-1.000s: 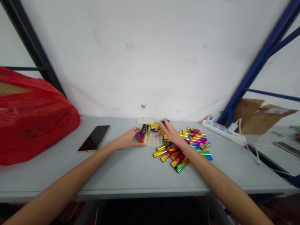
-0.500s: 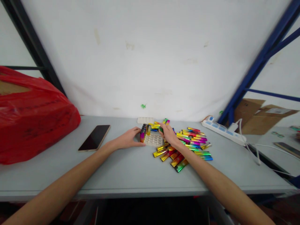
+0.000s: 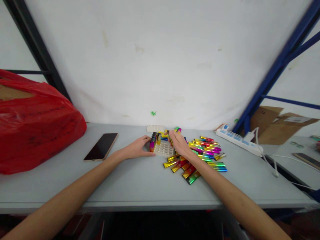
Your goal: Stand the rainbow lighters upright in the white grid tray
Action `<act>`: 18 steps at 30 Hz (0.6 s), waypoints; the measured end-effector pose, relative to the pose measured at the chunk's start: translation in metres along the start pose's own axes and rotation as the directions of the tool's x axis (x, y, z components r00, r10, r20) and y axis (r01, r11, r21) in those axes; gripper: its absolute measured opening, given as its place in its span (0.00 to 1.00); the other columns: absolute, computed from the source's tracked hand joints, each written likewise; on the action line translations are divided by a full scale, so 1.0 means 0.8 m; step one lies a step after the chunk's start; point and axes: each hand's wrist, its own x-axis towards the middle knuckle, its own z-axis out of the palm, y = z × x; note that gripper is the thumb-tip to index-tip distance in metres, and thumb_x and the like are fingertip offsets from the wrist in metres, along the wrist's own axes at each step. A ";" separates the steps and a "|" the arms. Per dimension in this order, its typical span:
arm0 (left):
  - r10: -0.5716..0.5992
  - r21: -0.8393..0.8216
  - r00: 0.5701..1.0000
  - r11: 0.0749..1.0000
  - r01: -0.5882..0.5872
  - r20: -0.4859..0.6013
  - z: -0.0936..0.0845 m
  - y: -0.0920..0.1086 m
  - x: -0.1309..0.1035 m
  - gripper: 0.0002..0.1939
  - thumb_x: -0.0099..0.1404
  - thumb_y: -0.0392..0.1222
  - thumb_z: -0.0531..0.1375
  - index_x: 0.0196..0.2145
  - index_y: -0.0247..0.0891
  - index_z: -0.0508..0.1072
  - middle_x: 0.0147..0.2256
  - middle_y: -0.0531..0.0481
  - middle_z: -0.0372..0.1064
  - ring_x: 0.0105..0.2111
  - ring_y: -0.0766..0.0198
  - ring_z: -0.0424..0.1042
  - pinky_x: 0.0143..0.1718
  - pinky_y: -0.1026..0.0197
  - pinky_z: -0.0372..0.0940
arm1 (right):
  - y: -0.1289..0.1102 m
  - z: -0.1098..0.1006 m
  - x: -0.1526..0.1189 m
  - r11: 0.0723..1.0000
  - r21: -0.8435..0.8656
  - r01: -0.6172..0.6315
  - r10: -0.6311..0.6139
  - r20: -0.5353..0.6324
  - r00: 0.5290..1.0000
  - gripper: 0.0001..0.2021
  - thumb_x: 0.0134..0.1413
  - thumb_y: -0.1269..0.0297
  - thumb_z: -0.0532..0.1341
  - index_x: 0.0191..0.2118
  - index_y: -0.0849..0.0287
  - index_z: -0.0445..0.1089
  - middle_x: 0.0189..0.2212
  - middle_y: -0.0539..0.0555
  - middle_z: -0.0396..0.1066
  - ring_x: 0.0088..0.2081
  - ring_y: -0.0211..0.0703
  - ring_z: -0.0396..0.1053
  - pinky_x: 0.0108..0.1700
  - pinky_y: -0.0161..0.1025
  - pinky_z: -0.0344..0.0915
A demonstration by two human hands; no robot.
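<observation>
Several metallic, rainbow-coloured lighters with black tops (image 3: 152, 145) stand upright in the left part of a white tray with rows of small sockets (image 3: 164, 149). At the tray's left end is my left hand (image 3: 137, 147), its thumb at the near corner and its fingers at the side, gripping it. My right hand (image 3: 178, 142) is above the tray's right side, fingers pinched on a lighter (image 3: 170, 139) that is held upright and partly hidden by them. Under and beside my right wrist lies a loose pile of shiny lighters (image 3: 190, 168).
Behind the tray, a second white tray (image 3: 155, 128) lies near the wall. A phone (image 3: 101, 146) and a red plastic bag (image 3: 40, 126) are on the left. To the right are a white power strip (image 3: 237, 140) with cables and an open cardboard box (image 3: 272, 125) beyond the blue frame.
The lighter in my right hand has turned from lying roughly level to nearly upright, and that hand has tilted with it. My left hand stays in place at the tray.
</observation>
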 end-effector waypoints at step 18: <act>0.028 0.015 1.000 0.999 -0.028 0.005 0.001 0.000 0.001 0.39 0.59 0.70 0.66 0.56 0.36 0.73 0.55 0.38 0.71 0.55 0.44 0.72 0.61 0.49 0.65 | 0.001 0.012 0.009 0.879 -0.429 0.211 -0.167 0.137 0.976 0.13 0.73 0.58 0.57 0.39 0.59 0.72 0.33 0.57 0.78 0.36 0.47 0.75 0.40 0.39 0.64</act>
